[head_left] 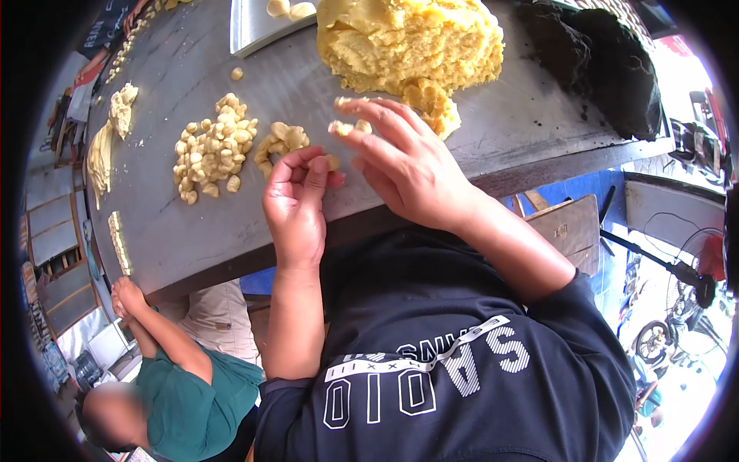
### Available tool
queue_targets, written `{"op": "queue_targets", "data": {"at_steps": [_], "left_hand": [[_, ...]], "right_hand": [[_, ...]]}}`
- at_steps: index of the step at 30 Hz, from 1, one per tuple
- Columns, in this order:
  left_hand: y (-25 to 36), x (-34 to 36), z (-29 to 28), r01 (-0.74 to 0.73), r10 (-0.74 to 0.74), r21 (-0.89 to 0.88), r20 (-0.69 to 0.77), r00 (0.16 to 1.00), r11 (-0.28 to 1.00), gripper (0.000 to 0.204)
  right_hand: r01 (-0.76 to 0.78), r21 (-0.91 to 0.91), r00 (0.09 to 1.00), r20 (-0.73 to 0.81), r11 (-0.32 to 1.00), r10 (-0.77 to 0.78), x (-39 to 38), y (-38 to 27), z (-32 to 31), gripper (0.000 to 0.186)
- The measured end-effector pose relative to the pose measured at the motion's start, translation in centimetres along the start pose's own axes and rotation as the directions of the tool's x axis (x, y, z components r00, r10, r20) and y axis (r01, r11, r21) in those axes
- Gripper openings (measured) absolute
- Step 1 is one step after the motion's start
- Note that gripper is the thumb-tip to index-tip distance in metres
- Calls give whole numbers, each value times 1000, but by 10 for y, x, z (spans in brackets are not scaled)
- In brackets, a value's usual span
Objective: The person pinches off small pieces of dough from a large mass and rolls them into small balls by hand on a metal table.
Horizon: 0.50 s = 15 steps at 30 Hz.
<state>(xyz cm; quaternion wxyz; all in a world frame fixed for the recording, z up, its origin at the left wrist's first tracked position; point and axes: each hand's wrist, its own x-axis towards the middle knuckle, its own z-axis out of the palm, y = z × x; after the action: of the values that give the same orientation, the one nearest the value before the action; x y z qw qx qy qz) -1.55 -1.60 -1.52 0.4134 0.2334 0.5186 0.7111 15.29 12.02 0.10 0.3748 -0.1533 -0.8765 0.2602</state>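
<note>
My left hand (pixel 295 204) is closed in a pinch around a small piece of pale dough (pixel 332 162) just above the table's near edge. Beside it my right hand (pixel 419 165) is raised with its fingers apart, bits of dough (pixel 350 127) clinging to its fingertips. Beyond my left hand lies a lumpy cluster of dough (pixel 286 138). Further left is a pile of small dough balls (pixel 215 150), with one ball (pixel 237 74) off on its own. A big mound of yellow dough (pixel 408 46) rises past my right hand.
A metal tray (pixel 265 35) with a few balls stands at the far side of the grey table (pixel 231 239). A dark mass (pixel 600 61) lies far right. At left, a co-worker in green (pixel 202 393) works at a dough strip (pixel 120 242), near more dough (pixel 100 162).
</note>
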Motion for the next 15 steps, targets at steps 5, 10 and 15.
{"op": "queue_targets", "data": {"at_steps": [5,10,15], "left_hand": [[4,-2,3,12,-31,156,115,993,988,18],[10,-6,0,-4,-24,154,183,983,988,15],[16,-13,-14,-93,18,495,154,988,864,21]], "right_hand": [[-2,3,1000,19,1000,2,-8,6,2,47],[-7,-1,1000,4,1000,7,-6,4,0,35],[-147,-86,988,-62,985,142,-4,2,0,30]]}}
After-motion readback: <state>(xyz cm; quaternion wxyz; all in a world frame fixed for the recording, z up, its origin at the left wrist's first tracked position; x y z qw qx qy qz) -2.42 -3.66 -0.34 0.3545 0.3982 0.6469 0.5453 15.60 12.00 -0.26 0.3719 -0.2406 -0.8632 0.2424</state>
